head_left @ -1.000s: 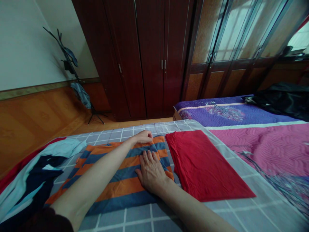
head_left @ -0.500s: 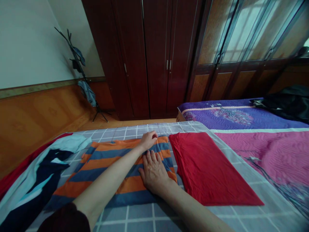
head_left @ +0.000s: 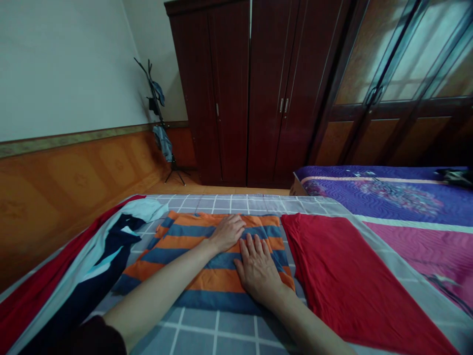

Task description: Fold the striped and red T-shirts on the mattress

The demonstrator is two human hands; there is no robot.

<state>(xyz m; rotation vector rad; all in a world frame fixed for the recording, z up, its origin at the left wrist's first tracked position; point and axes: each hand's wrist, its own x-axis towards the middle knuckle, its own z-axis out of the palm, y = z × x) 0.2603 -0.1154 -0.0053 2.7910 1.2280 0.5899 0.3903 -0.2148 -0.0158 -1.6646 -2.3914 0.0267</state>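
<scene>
An orange and blue striped garment (head_left: 210, 281) lies folded on the grey checked bed cover (head_left: 199, 328). My left hand (head_left: 229, 231) rests on its upper part, palm down, with the fingers slightly bent. Just in front of me and to the right, my right hand (head_left: 258, 266) is pressed flat on the stripes, its fingers spread. Neither hand grips the cloth. A folded red garment (head_left: 351, 276) lies right beside the striped one, not touched by either hand.
Red, white and navy clothes (head_left: 118, 246) lie along the left side. A purple and pink bed (head_left: 391, 192) adjoins at the right. Behind stand a dark wardrobe (head_left: 229, 98) and a black coat rack (head_left: 157, 108) with items hanging on it.
The view has turned left, so everything appears further right. My left hand has gone from curled fingers at the far edge to lying flatter on the cloth. My right hand stays on the stripes.
</scene>
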